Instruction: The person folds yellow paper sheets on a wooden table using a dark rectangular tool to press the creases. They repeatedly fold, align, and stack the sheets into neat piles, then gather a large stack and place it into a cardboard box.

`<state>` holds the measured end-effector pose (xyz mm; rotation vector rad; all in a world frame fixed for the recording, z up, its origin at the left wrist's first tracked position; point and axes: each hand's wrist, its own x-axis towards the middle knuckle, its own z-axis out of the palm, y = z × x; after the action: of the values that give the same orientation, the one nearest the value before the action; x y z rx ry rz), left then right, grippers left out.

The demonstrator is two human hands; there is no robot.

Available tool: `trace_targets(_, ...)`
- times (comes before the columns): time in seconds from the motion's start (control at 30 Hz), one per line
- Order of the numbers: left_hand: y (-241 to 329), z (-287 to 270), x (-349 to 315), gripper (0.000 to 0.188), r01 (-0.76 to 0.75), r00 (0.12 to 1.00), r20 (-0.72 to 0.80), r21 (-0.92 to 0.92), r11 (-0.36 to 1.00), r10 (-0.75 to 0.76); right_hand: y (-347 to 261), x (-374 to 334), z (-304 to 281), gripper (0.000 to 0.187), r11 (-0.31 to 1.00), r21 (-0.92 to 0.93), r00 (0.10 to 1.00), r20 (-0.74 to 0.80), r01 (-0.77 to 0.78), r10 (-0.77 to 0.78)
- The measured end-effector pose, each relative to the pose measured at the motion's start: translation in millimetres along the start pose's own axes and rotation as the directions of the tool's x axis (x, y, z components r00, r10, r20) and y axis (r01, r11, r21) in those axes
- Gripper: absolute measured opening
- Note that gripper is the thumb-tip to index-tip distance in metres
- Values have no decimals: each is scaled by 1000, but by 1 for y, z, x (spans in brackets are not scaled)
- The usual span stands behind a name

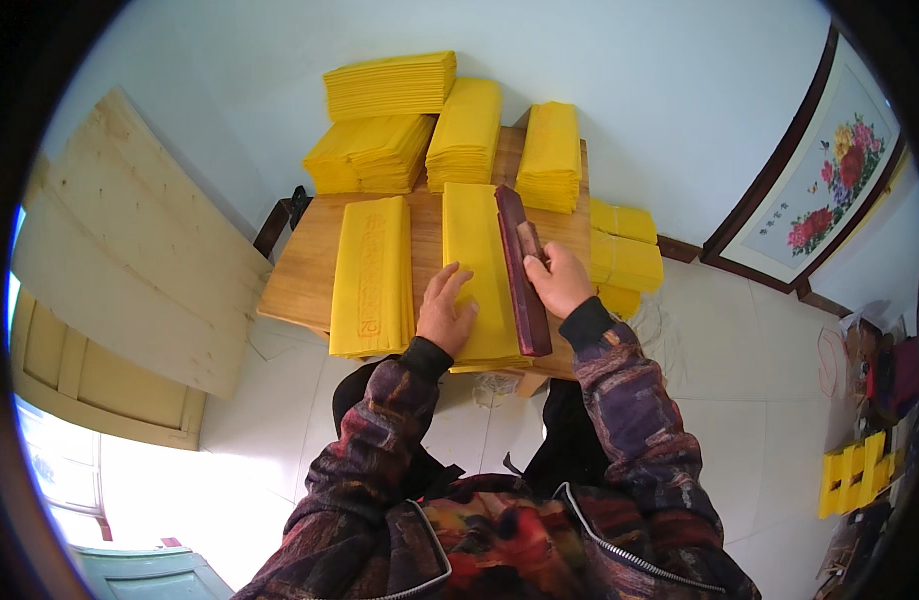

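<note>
A long, dark red wooden stamp block stands along the right edge of a stack of folded yellow paper. My right hand is closed round the grip on its back. My left hand lies on the stack's left edge, fingers apart, holding nothing. Left of it is another yellow paper stack bearing a red-orange printed strip down its face. Both stacks lie on a wooden table. The stamping face of the block is hidden from view.
Along the table's far side stand several yellow paper piles, one pile at the right. Tied yellow bundles sit beside the table's right edge. A plywood sheet leans at left; a framed flower picture leans at right.
</note>
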<state>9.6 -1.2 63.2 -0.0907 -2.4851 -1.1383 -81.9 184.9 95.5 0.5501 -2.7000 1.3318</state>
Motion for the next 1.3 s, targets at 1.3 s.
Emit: trace_targets(1.3, -15, 9, -19, 85, -19, 997, 73, -169, 985, 32, -35, 17, 61, 33, 844, -530, 988, 70, -81, 138)
